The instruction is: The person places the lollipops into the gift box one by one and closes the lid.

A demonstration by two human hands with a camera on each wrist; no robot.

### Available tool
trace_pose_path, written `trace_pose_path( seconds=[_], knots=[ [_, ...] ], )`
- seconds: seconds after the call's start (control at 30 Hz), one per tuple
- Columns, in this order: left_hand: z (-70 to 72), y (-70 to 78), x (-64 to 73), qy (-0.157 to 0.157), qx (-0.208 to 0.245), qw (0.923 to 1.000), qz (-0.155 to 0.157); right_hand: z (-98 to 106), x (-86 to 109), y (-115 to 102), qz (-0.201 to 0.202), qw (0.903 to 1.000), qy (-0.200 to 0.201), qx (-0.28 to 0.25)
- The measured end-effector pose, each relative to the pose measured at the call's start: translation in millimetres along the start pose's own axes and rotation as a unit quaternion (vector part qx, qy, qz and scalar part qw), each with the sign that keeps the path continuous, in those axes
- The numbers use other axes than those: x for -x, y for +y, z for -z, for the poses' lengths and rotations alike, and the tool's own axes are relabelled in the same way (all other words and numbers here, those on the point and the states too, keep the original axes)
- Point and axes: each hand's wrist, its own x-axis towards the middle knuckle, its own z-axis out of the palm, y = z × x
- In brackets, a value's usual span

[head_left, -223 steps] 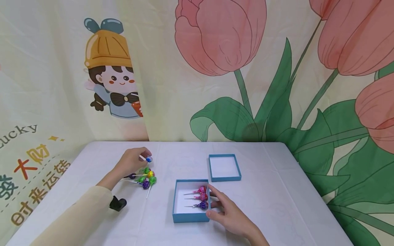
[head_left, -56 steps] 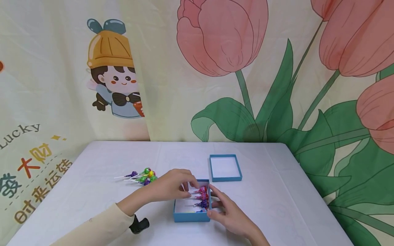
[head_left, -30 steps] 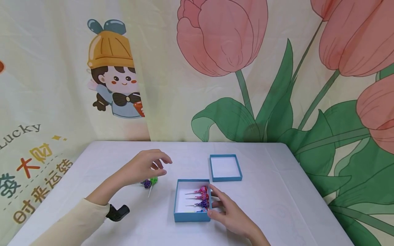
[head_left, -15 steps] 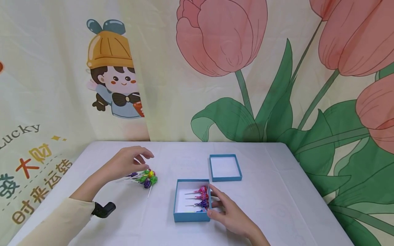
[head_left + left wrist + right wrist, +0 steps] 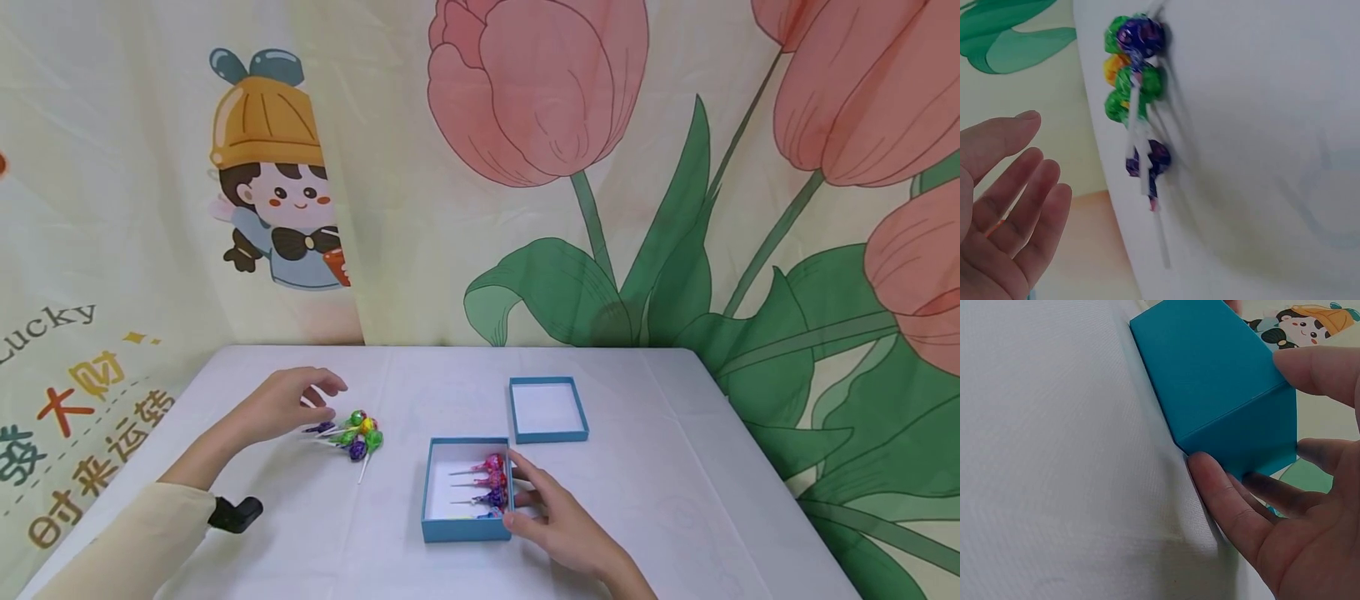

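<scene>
The left hand point(image 5: 281, 406) has a slack grip with nothing in it: the thumb stands apart from loosely bent fingers, above and just beside a pile of lollipops point(image 5: 358, 435). The right hand point(image 5: 558, 517) has its grip on the right wall of a blue box point(image 5: 465, 530), thumb at the near corner and fingers spread along the side. Inside the box, against that same wall, lies a row of lollipops point(image 5: 491, 482), sticks pointing left: two pink, one purple, and nearest, probably a blue one, mostly hidden by the front wall. The pile, purple, green and yellow, is left of the box on the white worktop point(image 5: 645, 475). Behind the box, slightly right, lies a shallow blue lid point(image 5: 550, 437). A backdrop point(image 5: 405, 208) printed with pink tulips and a cartoon child hangs beyond.
</scene>
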Motion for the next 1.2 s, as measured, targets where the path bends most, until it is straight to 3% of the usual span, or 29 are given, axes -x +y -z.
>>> trace_pose_path(
  seconds=[0.67, 1.03, 1.2],
  knots=[
    [-13.5, -44.3, 3.1, -0.042, -0.026, 0.9986, 0.02, 0, 1.1, -3, 0.001, 1.0, 0.001, 0.0],
    [-12.1, -41.2, 2.4, -0.08, -0.011, 0.9964, 0.025, 1, 0.7, -3, 0.003, 1.0, -0.002, 0.004],
    [-12.2, -39.2, 2.6, -0.088, -0.011, 0.996, 0.012, 0, -0.3, -1, 0.0, 1.0, -0.003, 0.0]
  ],
)
